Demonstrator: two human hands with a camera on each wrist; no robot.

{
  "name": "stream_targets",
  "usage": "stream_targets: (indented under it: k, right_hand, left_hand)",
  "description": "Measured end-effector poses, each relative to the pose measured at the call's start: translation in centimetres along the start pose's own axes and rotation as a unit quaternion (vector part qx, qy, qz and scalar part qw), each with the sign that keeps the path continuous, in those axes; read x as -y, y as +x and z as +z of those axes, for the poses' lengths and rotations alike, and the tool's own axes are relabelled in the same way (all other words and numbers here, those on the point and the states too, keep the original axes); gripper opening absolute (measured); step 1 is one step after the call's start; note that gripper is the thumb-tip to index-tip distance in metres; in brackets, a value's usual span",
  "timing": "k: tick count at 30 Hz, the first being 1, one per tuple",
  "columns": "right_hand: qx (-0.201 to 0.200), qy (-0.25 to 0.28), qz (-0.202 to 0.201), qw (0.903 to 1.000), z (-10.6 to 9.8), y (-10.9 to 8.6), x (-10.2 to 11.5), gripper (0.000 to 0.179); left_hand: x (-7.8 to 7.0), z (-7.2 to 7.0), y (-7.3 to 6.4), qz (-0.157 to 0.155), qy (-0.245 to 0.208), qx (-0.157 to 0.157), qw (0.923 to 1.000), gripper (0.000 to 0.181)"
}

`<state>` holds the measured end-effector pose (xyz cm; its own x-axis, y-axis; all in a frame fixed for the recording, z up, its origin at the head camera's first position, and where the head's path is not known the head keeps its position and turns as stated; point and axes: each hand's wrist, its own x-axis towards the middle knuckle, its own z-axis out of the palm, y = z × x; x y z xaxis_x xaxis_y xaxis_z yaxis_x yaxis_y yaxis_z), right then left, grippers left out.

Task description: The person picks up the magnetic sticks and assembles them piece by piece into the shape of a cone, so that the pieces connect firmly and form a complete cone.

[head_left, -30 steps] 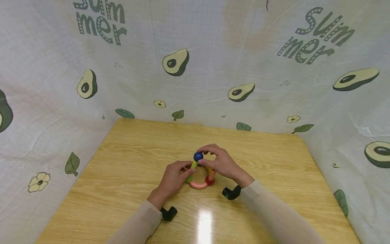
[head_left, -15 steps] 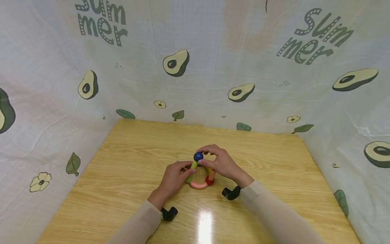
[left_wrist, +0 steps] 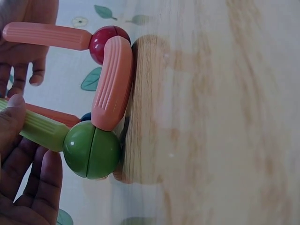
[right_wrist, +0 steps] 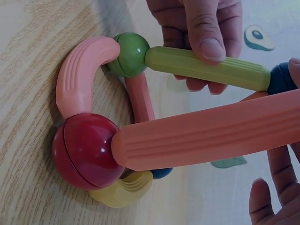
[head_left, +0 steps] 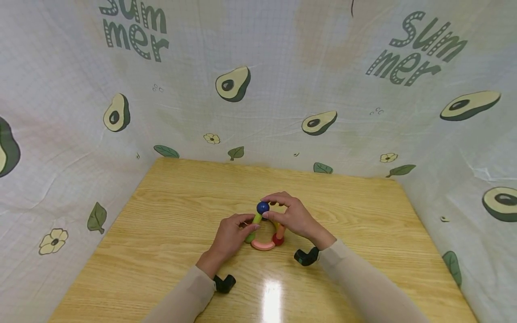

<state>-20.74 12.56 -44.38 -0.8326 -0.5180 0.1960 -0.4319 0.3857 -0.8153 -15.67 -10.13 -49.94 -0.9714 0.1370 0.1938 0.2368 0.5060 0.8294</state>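
Observation:
A frame of magnetic sticks and balls stands on the wooden table. My left hand (head_left: 228,237) pinches a yellow-green stick (right_wrist: 206,69) between thumb and fingers; the stick rises from a green ball (left_wrist: 92,150). At its upper end is a blue ball (head_left: 262,207), which my right hand (head_left: 296,216) holds between thumb and fingertips. A curved pink stick (left_wrist: 112,84) joins the green ball to a red ball (right_wrist: 86,151) at the base. From the red ball an orange stick (right_wrist: 211,133) slants up towards my right hand. Its far end is out of the right wrist view.
Behind the red ball lie a curved yellow stick (right_wrist: 123,190), a second blue ball (right_wrist: 162,173) and another reddish stick (right_wrist: 139,96). The wooden table (head_left: 181,193) is bordered by a printed cloth (head_left: 274,89) at the back and sides.

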Motion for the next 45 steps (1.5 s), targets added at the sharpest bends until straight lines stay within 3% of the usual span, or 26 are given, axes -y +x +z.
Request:
stream_targets:
  k: [14, 27, 34, 38, 45]
  right_hand:
    - [-0.038, 0.027, -0.017, 0.9988, -0.6, -1.3, 0.0, 0.029]
    - [-0.073, 0.06, -0.003, 0.9955, -0.7, -5.5, -1.4, 0.034]
    - [-0.076, 0.058, 0.01, 0.9953, -0.3, -7.0, -2.1, 0.036]
    - [-0.083, 0.049, 0.01, 0.9953, 0.1, -7.3, -2.6, 0.034]
    - [-0.093, 0.039, 0.005, 0.9949, 0.9, -7.1, -3.0, 0.031]
  left_hand:
    - [-0.1, 0.0, 0.0, -0.006, 0.014, 0.0, 0.9999, 0.035]
    - [-0.2, 0.2, -0.2, -0.018, 0.001, -0.003, 0.9998, 0.036]
    - [-0.5, -1.0, 0.2, -0.008, -0.062, -0.01, 0.998, 0.04]
    - [-1.2, -1.6, 1.0, 0.014, -0.105, -0.009, 0.9944, 0.044]
    - [-2.2, -1.8, 2.0, 0.016, -0.127, 0.014, 0.9917, 0.041]
